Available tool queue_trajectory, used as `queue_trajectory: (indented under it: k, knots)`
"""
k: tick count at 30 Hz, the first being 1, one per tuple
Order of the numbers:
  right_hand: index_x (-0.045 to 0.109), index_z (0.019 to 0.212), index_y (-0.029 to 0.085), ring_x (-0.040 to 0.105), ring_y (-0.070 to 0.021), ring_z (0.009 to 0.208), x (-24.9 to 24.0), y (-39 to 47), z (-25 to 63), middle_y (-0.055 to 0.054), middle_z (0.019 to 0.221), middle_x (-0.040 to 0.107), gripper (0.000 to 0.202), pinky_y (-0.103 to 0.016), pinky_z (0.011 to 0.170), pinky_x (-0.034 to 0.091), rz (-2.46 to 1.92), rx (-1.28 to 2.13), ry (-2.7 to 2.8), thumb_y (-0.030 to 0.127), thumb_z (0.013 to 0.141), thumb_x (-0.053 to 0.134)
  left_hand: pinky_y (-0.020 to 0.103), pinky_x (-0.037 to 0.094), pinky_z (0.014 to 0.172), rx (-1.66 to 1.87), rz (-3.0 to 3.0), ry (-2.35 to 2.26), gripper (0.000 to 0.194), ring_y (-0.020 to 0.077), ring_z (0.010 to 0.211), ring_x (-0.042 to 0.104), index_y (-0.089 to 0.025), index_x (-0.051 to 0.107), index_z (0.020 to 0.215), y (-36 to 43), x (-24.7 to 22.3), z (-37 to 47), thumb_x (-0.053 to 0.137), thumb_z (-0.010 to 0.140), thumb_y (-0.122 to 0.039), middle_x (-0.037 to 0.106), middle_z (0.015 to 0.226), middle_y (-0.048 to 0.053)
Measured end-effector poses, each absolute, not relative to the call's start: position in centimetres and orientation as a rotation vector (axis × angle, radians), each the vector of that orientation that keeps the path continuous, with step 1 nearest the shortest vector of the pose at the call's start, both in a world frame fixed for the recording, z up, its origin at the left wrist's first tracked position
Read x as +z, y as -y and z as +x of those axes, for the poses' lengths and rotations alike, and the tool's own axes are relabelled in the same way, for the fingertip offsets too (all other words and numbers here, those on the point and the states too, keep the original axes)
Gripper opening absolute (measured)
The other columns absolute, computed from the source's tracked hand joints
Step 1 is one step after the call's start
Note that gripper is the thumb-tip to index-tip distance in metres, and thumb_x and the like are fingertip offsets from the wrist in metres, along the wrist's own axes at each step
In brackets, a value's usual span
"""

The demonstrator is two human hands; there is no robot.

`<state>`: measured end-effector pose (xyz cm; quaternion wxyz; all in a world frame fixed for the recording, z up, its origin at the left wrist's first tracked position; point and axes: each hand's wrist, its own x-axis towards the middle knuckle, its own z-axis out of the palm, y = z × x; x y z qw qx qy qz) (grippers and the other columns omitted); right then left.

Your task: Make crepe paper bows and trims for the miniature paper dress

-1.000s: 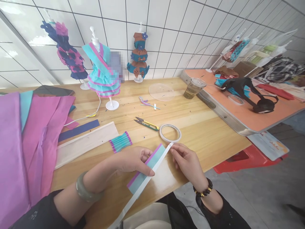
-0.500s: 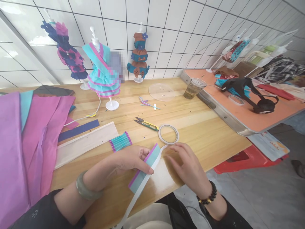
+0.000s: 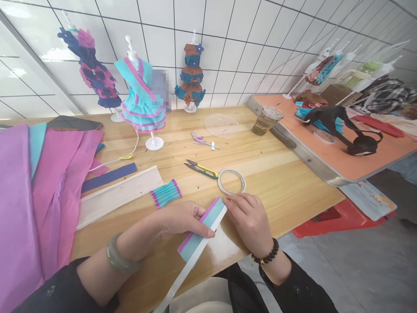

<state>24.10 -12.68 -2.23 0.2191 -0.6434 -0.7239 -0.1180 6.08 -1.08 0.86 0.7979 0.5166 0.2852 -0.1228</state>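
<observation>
My left hand (image 3: 190, 219) pinches a teal strip with purple edging (image 3: 192, 243), thumb on top and fingers beneath. White tape (image 3: 180, 278) lies along the strip's lower right edge and trails down toward my lap. The fingers of my right hand (image 3: 249, 217) are pressed together at the strip's upper right end, on the tape. Just beyond them the tape roll (image 3: 232, 181) lies flat on the table. Yellow and green snips (image 3: 202, 169) rest left of the roll. A pleated teal piece with purple edges (image 3: 166, 194) is above my left wrist.
Doll stands wear a teal dress (image 3: 143, 100), a brown and blue outfit (image 3: 191, 78) and a navy and pink outfit (image 3: 97, 80). Pink and purple fabric (image 3: 55, 174) covers the left side. A cup (image 3: 266, 121) stands near an orange table (image 3: 358, 167) with black straps (image 3: 361, 143).
My right hand has moved left and closed its fingers at the strip's upper end. The tape now lies along the strip's edge there instead of stretching up to the roll.
</observation>
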Motion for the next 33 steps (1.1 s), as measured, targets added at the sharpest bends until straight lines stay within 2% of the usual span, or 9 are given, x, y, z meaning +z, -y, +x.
queue_trajectory:
  k: [11, 16, 22, 27, 33]
  knots:
    - [0.063, 0.100, 0.020, 0.051, -0.0205, 0.093, -1.7, 12.2, 24.8, -0.007, 0.095, 0.065, 0.022, -0.036, 0.078, 0.038, -1.822, -0.257, 2.153, 0.018, 0.088, 0.045, 0.020, 0.041, 0.053, -0.329, 1.196, -0.518, 0.019, 0.0092, 0.056, 0.051, -0.017, 0.054, 0.059, 0.8, 1.4, 5.8, 0.072, 0.056, -0.022, 0.056, 0.061, -0.005]
    - [0.062, 0.101, 0.019, 0.051, -0.0210, 0.092, -1.6, 12.0, 25.2, -0.007, 0.096, 0.065, 0.022, -0.036, 0.077, 0.039, -1.856, -0.277, 2.122, 0.019, 0.088, 0.045, 0.019, 0.041, 0.050, -0.364, 1.171, -0.485, 0.022, 0.0084, 0.056, 0.051, -0.017, 0.053, 0.063, 0.8, 1.1, 5.8, 0.074, 0.056, -0.023, 0.055, 0.061, -0.005]
    - [0.062, 0.103, 0.018, 0.052, -0.0205, 0.088, -1.9, 11.8, 26.0, -0.008, 0.094, 0.065, 0.023, -0.035, 0.075, 0.040, -1.899, -0.314, 2.072, 0.017, 0.087, 0.045, 0.022, 0.047, 0.057, -0.419, 1.173, -0.464, 0.024, 0.0101, 0.057, 0.055, -0.017, 0.056, 0.069, 0.7, 0.5, 5.7, 0.075, 0.055, -0.024, 0.058, 0.062, -0.003]
    - [0.062, 0.103, 0.018, 0.053, -0.0206, 0.087, -2.4, 11.7, 26.3, -0.008, 0.093, 0.064, 0.022, -0.035, 0.074, 0.041, -1.913, -0.306, 2.071, 0.018, 0.087, 0.047, 0.021, 0.047, 0.056, -0.441, 1.183, -0.462, 0.024, 0.0094, 0.056, 0.054, -0.019, 0.059, 0.073, 0.7, 0.4, 5.5, 0.074, 0.055, -0.023, 0.058, 0.062, -0.005]
    - [0.061, 0.102, 0.016, 0.053, -0.0215, 0.088, -2.7, 11.7, 26.4, -0.010, 0.095, 0.063, 0.022, -0.036, 0.074, 0.043, -1.912, -0.228, 2.037, 0.020, 0.087, 0.046, 0.019, 0.043, 0.055, -0.453, 1.207, -0.472, 0.022, 0.0085, 0.056, 0.052, -0.017, 0.056, 0.061, 0.6, 0.8, 5.5, 0.075, 0.056, -0.027, 0.056, 0.059, -0.005]
